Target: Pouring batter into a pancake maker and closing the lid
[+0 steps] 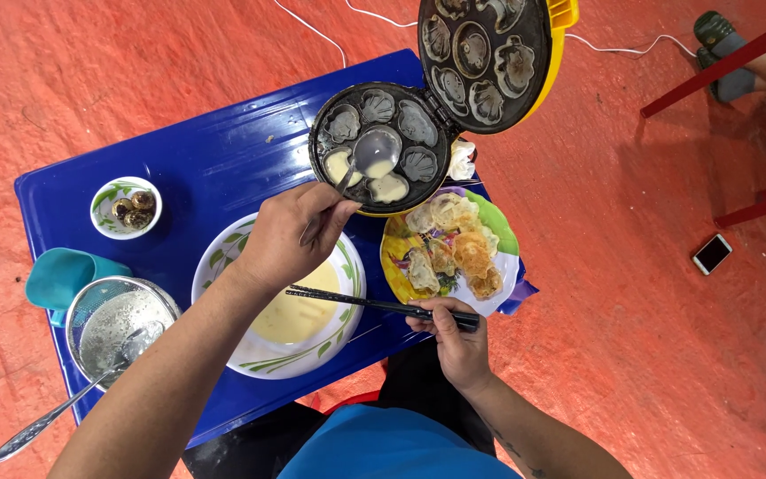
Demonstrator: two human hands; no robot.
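Note:
My left hand (290, 235) grips a metal ladle (372, 151) whose bowl hangs over the open shell-mould cake maker (381, 146), with pale batter in two of its cavities. Under that hand sits a white leaf-patterned bowl (263, 355) of yellow batter. My right hand (454, 333) holds black chopsticks (361, 303) that lie level across the bowl's rim. Just right of the bowl is a colourful plate (500, 232) with several browned shell cakes. The cake maker's lid (485, 58) stands raised behind it.
On the blue table (214, 160) stand a small bowl of dark round pieces (126, 207), a teal cup (64, 275) and a metal strainer (117, 324) with a spoon. A phone (711, 254), red furniture legs and another person's sandalled foot (722, 55) are on the red floor.

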